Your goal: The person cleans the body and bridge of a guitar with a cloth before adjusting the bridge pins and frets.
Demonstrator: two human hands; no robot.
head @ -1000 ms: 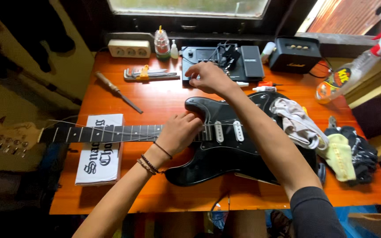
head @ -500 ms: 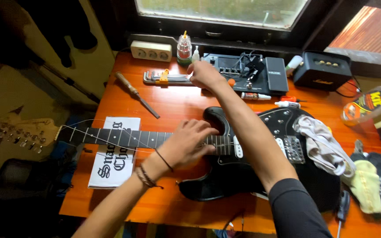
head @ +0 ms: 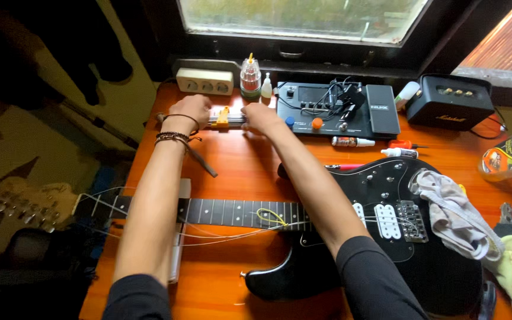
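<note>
both hands reach past the black electric guitar (head: 386,237) to a long flat metal tool with a yellow slider (head: 225,118), which lies beyond the guitar's neck near the far edge of the orange table (head: 238,172). the left hand (head: 189,112) is curled over the tool's left end and the right hand (head: 261,116) closes on its right end, so it is gripped from both sides, likely to keep it level. the guitar lies flat with loose strings (head: 238,232) sagging off the fretboard. beyond the tool a power strip (head: 204,81) and a pedal board (head: 333,109) crowd the back edge; bare table between tool and neck leaves open room.
</note>
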